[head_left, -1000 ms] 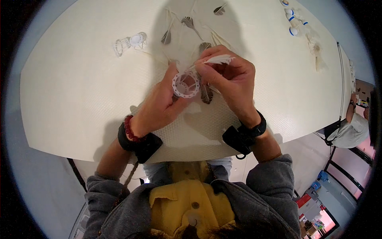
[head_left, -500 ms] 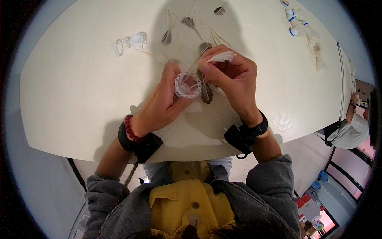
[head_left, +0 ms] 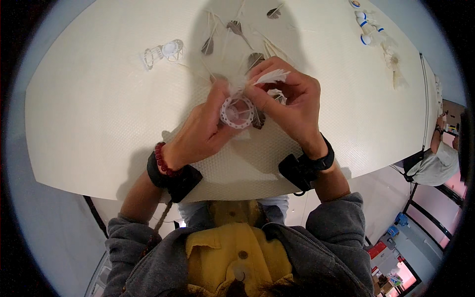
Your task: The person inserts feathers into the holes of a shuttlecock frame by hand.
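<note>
My left hand (head_left: 202, 127) is closed around a white plastic cage-like shuttlecock skirt (head_left: 223, 115), whose ring of small holes faces up toward me. Between the thumb and fingers of my right hand (head_left: 297, 101) a white feather (head_left: 273, 76) is pinched, its vane pointing up to the right. The fingertips of both hands almost meet just beyond the ring, and the feather's lower end is hidden there. A dark feather (head_left: 259, 120) lies on the table under my right hand, beside the ring. Another dark feather (head_left: 256, 59) shows just beyond my right fingers.
Loose grey feathers (head_left: 234, 26) and pale quills (head_left: 272, 48) are scattered on the white table (head_left: 99, 114) beyond my hands. Another white plastic skirt (head_left: 170, 48) lies left. Blue-banded shuttlecock heads (head_left: 365, 39) and ragged feathers (head_left: 391, 57) lie far right. Another person (head_left: 435, 161) is beyond the right edge.
The plastic skirt has shifted slightly right and toward me in my left hand. My right hand has moved a little left with the feather, bringing the fingertips of both hands closer together.
</note>
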The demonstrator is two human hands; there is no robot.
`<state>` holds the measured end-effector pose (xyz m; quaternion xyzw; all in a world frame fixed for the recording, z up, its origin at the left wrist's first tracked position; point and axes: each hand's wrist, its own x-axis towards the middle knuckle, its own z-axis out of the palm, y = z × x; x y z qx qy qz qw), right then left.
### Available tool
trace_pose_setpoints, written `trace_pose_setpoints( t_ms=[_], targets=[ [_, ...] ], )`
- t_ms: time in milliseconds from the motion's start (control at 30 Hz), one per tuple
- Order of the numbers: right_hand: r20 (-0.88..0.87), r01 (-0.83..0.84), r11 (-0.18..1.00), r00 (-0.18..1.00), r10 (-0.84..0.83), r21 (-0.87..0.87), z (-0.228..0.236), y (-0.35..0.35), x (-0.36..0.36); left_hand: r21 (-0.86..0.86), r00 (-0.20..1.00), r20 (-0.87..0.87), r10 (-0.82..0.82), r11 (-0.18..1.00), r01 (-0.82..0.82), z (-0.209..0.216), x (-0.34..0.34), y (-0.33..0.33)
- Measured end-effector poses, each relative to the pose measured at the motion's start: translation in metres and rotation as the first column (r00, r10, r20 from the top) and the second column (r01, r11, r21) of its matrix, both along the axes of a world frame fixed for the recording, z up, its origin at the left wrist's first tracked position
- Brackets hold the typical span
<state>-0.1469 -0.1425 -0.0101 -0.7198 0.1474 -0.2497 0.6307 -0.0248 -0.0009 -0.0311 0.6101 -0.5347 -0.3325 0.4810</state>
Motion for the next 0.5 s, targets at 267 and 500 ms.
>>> trace_pose_setpoints(
  t_ms=[267,500],
  targets=[
    [-0.005,0.047,0.985,0.999,-0.049,-0.163,-0.009,0.000,0.003,-0.066,0.999,-0.008,-0.035,0.997,0.035,-0.001,0.002,-0.002],
    [0.078,0.074,0.988,0.995,-0.064,-0.138,0.001,-0.002,0.000,-0.084,0.998,-0.065,0.013,0.996,-0.019,-0.004,-0.001,0.002]
  ],
)
